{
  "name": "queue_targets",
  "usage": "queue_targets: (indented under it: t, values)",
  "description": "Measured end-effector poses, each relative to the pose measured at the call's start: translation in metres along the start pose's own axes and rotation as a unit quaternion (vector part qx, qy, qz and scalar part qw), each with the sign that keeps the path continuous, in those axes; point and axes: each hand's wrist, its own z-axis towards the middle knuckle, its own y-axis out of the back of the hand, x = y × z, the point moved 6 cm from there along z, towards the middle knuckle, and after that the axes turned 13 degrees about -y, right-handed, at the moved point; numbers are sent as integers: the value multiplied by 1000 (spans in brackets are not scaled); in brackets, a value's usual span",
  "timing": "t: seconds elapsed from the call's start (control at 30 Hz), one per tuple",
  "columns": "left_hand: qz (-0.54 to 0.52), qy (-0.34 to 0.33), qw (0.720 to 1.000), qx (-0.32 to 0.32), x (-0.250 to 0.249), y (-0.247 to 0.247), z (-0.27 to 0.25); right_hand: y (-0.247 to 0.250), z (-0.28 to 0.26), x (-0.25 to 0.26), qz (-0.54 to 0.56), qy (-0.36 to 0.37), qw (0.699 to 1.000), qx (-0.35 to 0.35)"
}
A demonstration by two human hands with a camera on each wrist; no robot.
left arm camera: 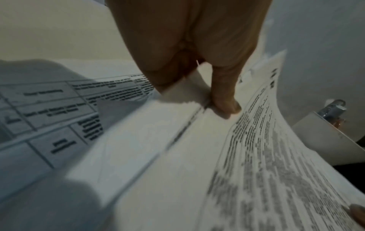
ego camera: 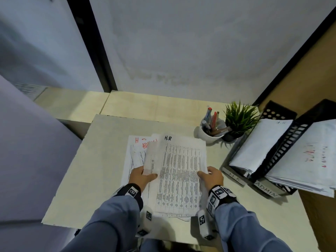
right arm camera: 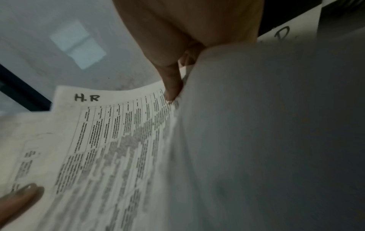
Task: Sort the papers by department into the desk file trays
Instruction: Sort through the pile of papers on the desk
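Only head view shows trays (ego camera: 283,151); hands (ego camera: 143,174) grip paper (ego camera: 180,171).

Head view: high above desk (ego camera: 101,160), facing forward and down, wide. Left wrist view: very close, along thumb (left arm camera: 225,96) over paper stack (left arm camera: 177,156). Right wrist view: equally close, from opposite edge. Shared by all: top sheet marked H.R (right arm camera: 110,140).

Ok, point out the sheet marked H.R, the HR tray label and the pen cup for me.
H.R sheet (ego camera: 181,171): head view, middle of the printed table on the top page.
HR tray label (ego camera: 235,176): head view, white strip on the tray's front edge.
pen cup (ego camera: 205,136): head view, white outer wall.
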Motion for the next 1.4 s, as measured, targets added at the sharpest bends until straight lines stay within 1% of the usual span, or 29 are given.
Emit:
queue_targets:
  t: [0.07,0.17,0.23,0.3,0.4,0.47,0.5,0.57,0.63,0.7,0.73,0.8,0.87,0.9,0.97,1.03,1.07,1.1,1.13,1.17,1.2,1.27,1.4]
  values:
    - [28,-15,999,-26,-6,3,0,-2,4,-1,-10,18,1000,1]
    - [44,-24,998,-47,-10,6,2,-1,8,-11,-6,11,1000,-13]
    - [47,-25,998,-27,-13,2,1,3,10,-16,24,-9,1000,-4]
    - [25,-19,1000,-1,-12,-3,0,7,7,-14,69,-29,997,12]
    - [13,-10,1000,0,-10,-4,-2,9,12,-7,79,-12,997,15]
    - [11,-12,1000,-15,-11,-3,-1,7,12,-1,75,7,997,35]
    - [7,-12,1000,-21,-11,-2,-1,5,12,0,73,13,996,59]
    - [10,-14,1000,-21,-12,-2,0,1,12,0,64,11,992,109]
    - [13,-15,1000,-18,-11,-2,1,-1,10,-3,44,0,991,129]
    - [14,-18,999,-25,-11,-1,3,1,13,-11,43,-18,991,122]
    - [17,-20,999,-34,-10,0,5,2,13,-16,60,-31,991,111]
    - [23,-16,998,-55,-8,5,7,8,13,-27,129,-50,988,75]
    - [33,-13,998,-59,-7,6,8,18,12,-36,183,-64,980,33]
    - [49,-16,997,-60,-9,6,8,20,13,-41,198,-77,977,24]
    - [128,-37,988,-80,-16,5,8,18,18,-49,236,-109,965,36]
    - [219,-94,963,-126,-31,6,6,15,20,-52,254,-127,958,48]
    - [231,-128,955,-134,-38,2,5,14,21,-52,258,-131,956,44]
    - [215,-146,957,-126,-41,-4,6,14,21,-51,267,-129,954,43]
    - [176,-143,968,-106,-41,-11,8,14,20,-51,290,-128,947,50]
    - [129,-116,981,-82,-38,-17,10,12,20,-50,316,-125,938,65]
    - [86,-76,991,-63,-35,-22,10,11,19,-49,340,-121,929,79]
    - [34,-8,998,-46,-29,-27,12,12,16,-46,363,-110,919,102]
    - [61,31,998,-12,-21,-32,16,9,19,-51,366,-124,911,142]
